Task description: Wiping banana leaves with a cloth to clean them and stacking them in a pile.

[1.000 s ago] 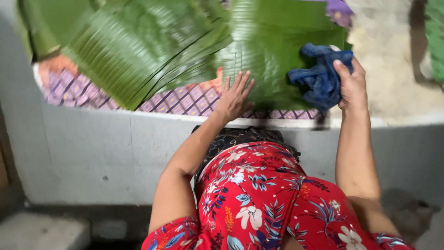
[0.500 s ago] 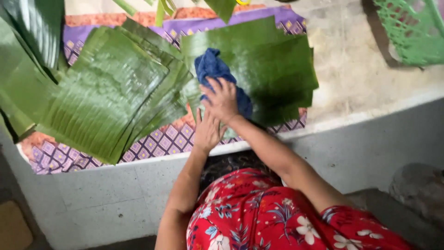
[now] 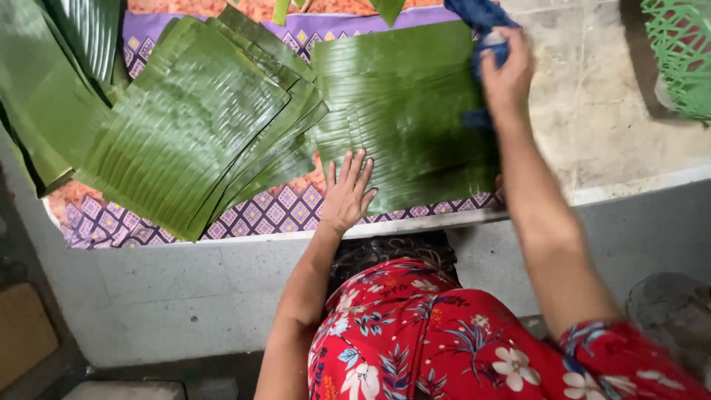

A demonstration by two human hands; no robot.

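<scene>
Left hand (image 3: 346, 194) flat, fingers spread, on banana leaf (image 3: 404, 111); right hand (image 3: 506, 78) gripping blue cloth (image 3: 480, 18) (top edge).

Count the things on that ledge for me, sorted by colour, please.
Green: 3, the banana leaf being wiped, the stack of leaves, the mesh basket
Blue: 1, the cloth in the right hand
Purple patterned: 1, the mat by the left hand
Total: 5

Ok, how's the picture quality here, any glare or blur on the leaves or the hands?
Head view: soft even daylight, a pale sheen on the stacked banana leaves; the right hand and its blue cloth are motion-blurred, the left hand is sharp; the green basket casts a shadow on the concrete ledge.
</scene>
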